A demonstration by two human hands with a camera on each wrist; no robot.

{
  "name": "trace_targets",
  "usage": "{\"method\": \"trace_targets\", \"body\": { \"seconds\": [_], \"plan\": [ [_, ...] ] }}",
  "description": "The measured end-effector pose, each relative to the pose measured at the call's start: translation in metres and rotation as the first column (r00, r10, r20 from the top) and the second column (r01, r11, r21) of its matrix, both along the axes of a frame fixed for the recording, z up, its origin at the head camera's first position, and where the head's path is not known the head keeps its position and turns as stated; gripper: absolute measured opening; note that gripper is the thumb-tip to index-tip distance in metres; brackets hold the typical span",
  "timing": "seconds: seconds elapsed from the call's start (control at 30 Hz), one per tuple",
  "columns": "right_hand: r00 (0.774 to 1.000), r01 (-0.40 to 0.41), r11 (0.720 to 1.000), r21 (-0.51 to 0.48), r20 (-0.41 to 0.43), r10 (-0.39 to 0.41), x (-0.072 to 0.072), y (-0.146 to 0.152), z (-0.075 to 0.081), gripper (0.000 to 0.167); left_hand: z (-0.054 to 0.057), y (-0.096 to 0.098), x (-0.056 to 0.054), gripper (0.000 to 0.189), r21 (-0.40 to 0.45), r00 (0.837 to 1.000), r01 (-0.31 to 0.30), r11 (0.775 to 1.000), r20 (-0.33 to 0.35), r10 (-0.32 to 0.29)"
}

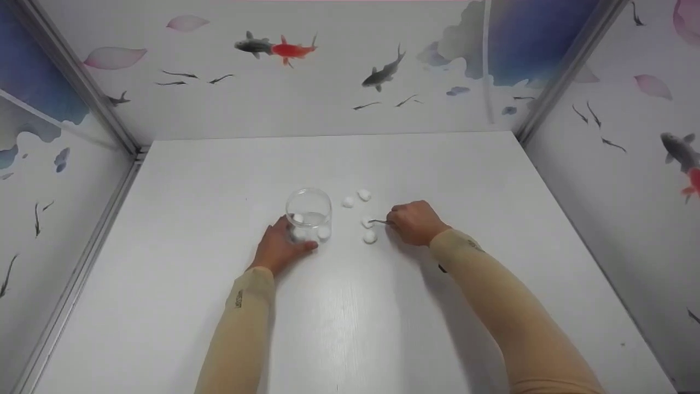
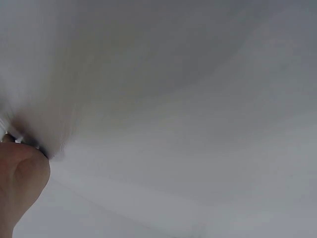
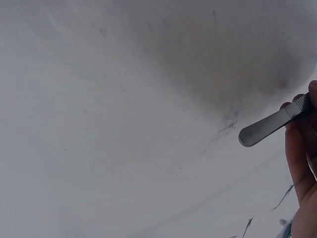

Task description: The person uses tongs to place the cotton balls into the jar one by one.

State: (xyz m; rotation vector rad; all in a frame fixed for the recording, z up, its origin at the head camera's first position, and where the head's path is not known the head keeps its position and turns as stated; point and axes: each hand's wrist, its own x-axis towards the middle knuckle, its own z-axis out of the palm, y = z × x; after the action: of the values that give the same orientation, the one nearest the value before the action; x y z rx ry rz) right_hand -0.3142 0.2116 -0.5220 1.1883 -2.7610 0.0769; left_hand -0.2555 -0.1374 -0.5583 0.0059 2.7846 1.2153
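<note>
My left hand (image 1: 280,249) grips the lower side of a clear jar (image 1: 330,210), thumb at its front and fingers round the left. Several white cotton balls (image 1: 324,233) lie inside, seen through its wall. Metal tweezers (image 3: 267,128) are held in my right hand (image 1: 415,223), their flat end showing behind the fingers in the right wrist view. In the head view their tips meet a cotton ball (image 1: 366,222) right of the jar; I cannot tell if they pinch it. Another cotton ball (image 1: 370,236) sits just nearer, and two more (image 1: 364,195) lie farther back.
The white table (image 1: 339,317) is bounded by a printed back panel (image 1: 328,117) with fish and petals. Similar side panels stand left (image 1: 82,180) and right (image 1: 601,191). Light sleeves (image 1: 240,328) cover both forearms.
</note>
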Motion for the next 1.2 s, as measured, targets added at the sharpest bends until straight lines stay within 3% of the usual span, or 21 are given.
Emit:
{"method": "trace_targets", "body": {
  "seconds": [0.4, 0.67, 1.2],
  "plan": [
    [0.998, 0.028, 1.0, -0.005, -0.049, -0.028, 0.0, 0.009, 0.009, 0.008, 0.001, 0.0, 0.0, 0.106, -0.023, 1.0, 0.003, 1.0, 0.011, -0.003],
    [0.995, 0.029, 0.999, -0.024, -0.095, -0.031, -0.001, 0.015, 0.012, 0.006, -0.001, 0.0, 0.0, 0.107, 0.009, 1.0, -0.012, 1.0, 0.027, 0.012],
    [0.993, 0.011, 0.996, -0.087, -0.114, -0.021, -0.002, 0.009, 0.026, 0.007, 0.001, 0.002, 0.0, 0.105, 0.017, 0.999, -0.027, 1.0, 0.023, 0.026]
  ]
}}
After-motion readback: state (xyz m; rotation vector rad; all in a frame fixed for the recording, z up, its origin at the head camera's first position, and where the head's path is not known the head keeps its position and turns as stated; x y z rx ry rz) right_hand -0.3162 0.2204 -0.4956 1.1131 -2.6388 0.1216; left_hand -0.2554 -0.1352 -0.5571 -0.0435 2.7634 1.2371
